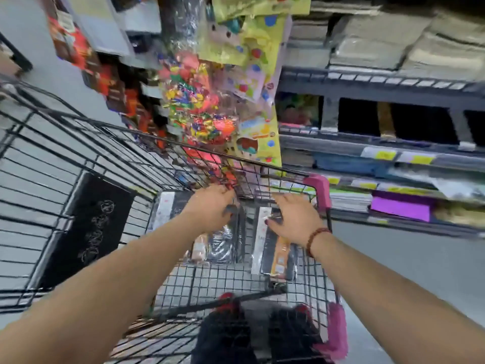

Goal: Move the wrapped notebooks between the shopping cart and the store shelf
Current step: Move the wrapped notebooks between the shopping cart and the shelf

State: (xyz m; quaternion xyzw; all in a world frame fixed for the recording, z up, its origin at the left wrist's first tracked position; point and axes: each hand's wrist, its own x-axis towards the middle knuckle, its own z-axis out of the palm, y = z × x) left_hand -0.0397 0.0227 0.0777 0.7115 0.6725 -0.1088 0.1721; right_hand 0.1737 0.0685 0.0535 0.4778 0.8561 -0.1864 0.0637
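As the left hand (210, 207) and right hand (295, 219) reach into the shopping cart (319, 190), wrapped notebooks (278, 258) lie just beneath them. The right is spread and empty; the left's grip is unclear. Pickup seems to be starting. Next comes a firm clasp, then a lift rightward to the store shelf (380, 86).

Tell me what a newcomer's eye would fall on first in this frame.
The left hand and right hand reach down into the black wire shopping cart at centre, over the wrapped notebooks inside it. Bright multicoloured packets hang just above, and the store shelf of stacked stock runs along the right.
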